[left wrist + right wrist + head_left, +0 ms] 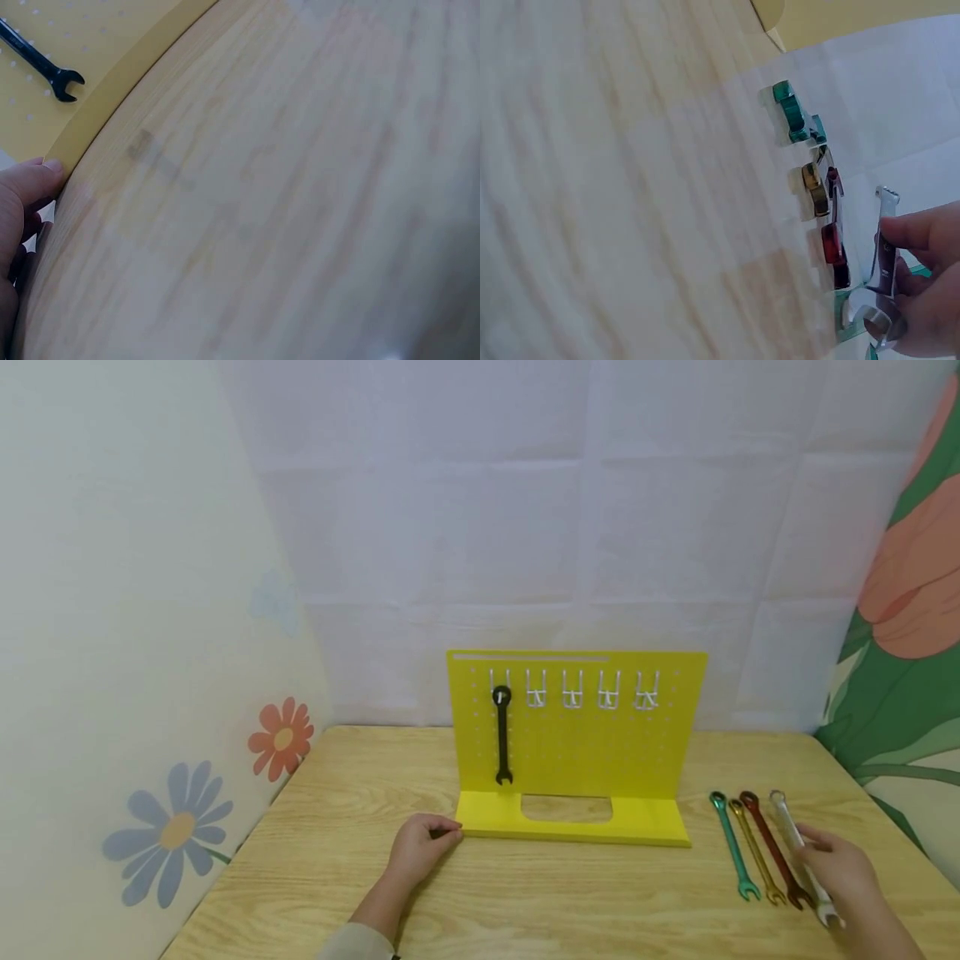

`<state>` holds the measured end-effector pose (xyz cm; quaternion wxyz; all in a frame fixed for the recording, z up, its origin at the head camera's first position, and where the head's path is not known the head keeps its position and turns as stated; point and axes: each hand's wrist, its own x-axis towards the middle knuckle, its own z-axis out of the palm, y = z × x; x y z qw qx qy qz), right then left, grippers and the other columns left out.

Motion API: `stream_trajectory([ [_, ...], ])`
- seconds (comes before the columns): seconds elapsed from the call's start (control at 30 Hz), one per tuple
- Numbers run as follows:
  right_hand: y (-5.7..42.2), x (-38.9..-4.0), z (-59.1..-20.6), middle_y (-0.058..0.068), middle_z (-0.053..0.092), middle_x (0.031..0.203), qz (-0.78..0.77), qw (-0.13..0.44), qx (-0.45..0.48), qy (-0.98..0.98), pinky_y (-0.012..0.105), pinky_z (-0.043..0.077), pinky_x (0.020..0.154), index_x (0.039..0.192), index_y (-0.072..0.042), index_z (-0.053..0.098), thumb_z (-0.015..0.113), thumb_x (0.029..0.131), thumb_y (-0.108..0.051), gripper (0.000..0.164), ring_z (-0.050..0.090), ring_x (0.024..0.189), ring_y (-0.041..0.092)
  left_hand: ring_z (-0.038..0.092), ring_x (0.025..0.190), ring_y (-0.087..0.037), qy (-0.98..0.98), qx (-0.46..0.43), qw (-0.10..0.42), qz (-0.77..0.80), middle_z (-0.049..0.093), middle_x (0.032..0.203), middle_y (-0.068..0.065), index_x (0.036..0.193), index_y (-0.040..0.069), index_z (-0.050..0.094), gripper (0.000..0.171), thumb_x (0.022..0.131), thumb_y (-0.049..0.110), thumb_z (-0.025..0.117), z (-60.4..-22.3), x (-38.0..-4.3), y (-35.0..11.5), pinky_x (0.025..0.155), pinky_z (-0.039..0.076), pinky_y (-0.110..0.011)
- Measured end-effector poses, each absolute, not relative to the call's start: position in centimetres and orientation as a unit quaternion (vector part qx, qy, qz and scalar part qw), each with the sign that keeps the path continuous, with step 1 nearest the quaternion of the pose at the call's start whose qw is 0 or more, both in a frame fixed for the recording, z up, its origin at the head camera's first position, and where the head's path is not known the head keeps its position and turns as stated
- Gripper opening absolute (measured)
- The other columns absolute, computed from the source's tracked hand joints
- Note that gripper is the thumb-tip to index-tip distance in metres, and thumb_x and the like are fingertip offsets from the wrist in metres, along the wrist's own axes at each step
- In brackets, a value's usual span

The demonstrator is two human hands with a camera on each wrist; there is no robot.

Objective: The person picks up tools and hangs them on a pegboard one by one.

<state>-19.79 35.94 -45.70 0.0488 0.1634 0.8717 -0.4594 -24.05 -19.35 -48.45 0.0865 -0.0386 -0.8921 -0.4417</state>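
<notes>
My right hand (840, 864) pinches a silver combination wrench (787, 827) by its shank at the right of the table. In the right wrist view the silver wrench (886, 262) is between thumb and fingers, its open end toward the camera. Beside it lie a red wrench (772, 843), a gold wrench (756, 850) and a green wrench (733, 843), roughly in a row. My left hand (423, 847) holds the front left corner of a yellow pegboard stand (585, 760), thumb and forefinger together there. A black wrench (503, 739) hangs by its ring end from the leftmost hook.
Several bare metal hooks (572, 693) line the pegboard to the right of the black wrench. The stand's base has a cut-out at its middle. Behind the wooden table (570, 902) hangs a white cloth (525, 527), with flower-patterned panels at both sides.
</notes>
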Motion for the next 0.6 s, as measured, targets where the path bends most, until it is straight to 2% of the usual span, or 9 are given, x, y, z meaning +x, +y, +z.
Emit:
stream_trajectory([
  [0.27,35.4,-19.8,-44.9,0.038,0.032,0.144,-0.478,0.046,0.151,0.864,0.053,0.042,0.091,0.151,0.004,0.023,0.047,0.102,-0.032,0.065,0.039,0.124,0.051,0.066,0.086,-0.014,-0.891,-0.038,0.081,-0.445,0.075,0.091,-0.003,0.085,0.008,0.078,0.006,0.083,0.014,0.077,-48.5,-24.0,-19.4,0.078,0.052,-0.029],
  [0.33,35.1,-19.8,-44.6,0.038,0.034,0.143,-0.486,0.039,0.144,0.861,0.048,0.044,0.091,0.152,0.003,0.02,0.046,0.103,-0.034,0.066,0.043,0.123,0.045,0.066,0.086,-0.014,-0.892,-0.04,0.084,-0.442,0.075,0.091,-0.003,0.085,0.008,0.078,0.006,0.084,0.014,0.077,-48.5,-24.0,-19.4,0.078,0.052,-0.029],
  [0.37,35.0,-19.9,-44.4,0.035,0.043,0.136,-0.492,0.033,0.141,0.858,0.043,0.046,0.09,0.152,0.002,0.02,0.046,0.103,-0.033,0.066,0.049,0.119,0.037,0.066,0.086,-0.014,-0.892,-0.039,0.085,-0.442,0.075,0.091,-0.003,0.085,0.008,0.078,0.006,0.083,0.014,0.077,-48.5,-24.0,-19.4,0.078,0.052,-0.029],
  [0.43,34.4,-19.9,-44.1,0.017,0.059,0.118,-0.512,0.02,0.135,0.848,0.032,0.048,0.083,0.153,0.001,0.02,0.048,0.103,-0.03,0.065,0.056,0.106,0.018,0.066,0.086,-0.014,-0.893,-0.038,0.085,-0.441,0.075,0.09,-0.002,0.085,0.008,0.077,0.007,0.083,0.015,0.077,-48.5,-24.0,-19.4,0.078,0.052,-0.029],
  [0.47,34.1,-20.0,-43.9,0.005,0.062,0.109,-0.523,0.013,0.131,0.842,0.028,0.048,0.079,0.153,0.0,0.02,0.048,0.103,-0.027,0.064,0.056,0.099,0.01,0.066,0.086,-0.014,-0.893,-0.039,0.086,-0.44,0.075,0.09,-0.002,0.085,0.008,0.077,0.007,0.083,0.014,0.077,-48.5,-24.0,-19.4,0.078,0.052,-0.029],
  [0.53,33.4,-20.1,-43.7,-0.017,0.056,0.095,-0.546,0.001,0.123,0.829,0.021,0.048,0.073,0.155,-0.006,0.023,0.051,0.102,-0.023,0.062,0.053,0.086,-0.003,0.066,0.085,-0.014,-0.892,-0.039,0.086,-0.442,0.075,0.09,-0.002,0.085,0.008,0.077,0.007,0.083,0.015,0.077,-48.4,-24.0,-19.4,0.078,0.052,-0.028],
  [0.57,33.0,-20.1,-43.5,-0.024,0.051,0.092,-0.555,-0.005,0.12,0.823,0.021,0.048,0.073,0.155,-0.01,0.025,0.05,0.102,-0.021,0.059,0.052,0.083,-0.006,0.066,0.085,-0.014,-0.891,-0.039,0.086,-0.443,0.075,0.09,-0.002,0.085,0.008,0.077,0.007,0.083,0.014,0.077,-48.4,-23.9,-19.4,0.078,0.052,-0.028],
  [0.6,32.5,-20.2,-43.3,-0.026,0.05,0.09,-0.565,-0.007,0.116,0.817,0.021,0.048,0.072,0.155,-0.016,0.029,0.05,0.102,-0.02,0.056,0.052,0.083,-0.005,0.066,0.086,-0.015,-0.891,-0.04,0.086,-0.444,0.075,0.09,-0.003,0.085,0.007,0.077,0.007,0.083,0.014,0.077,-48.5,-23.9,-19.4,0.078,0.052,-0.028],
])
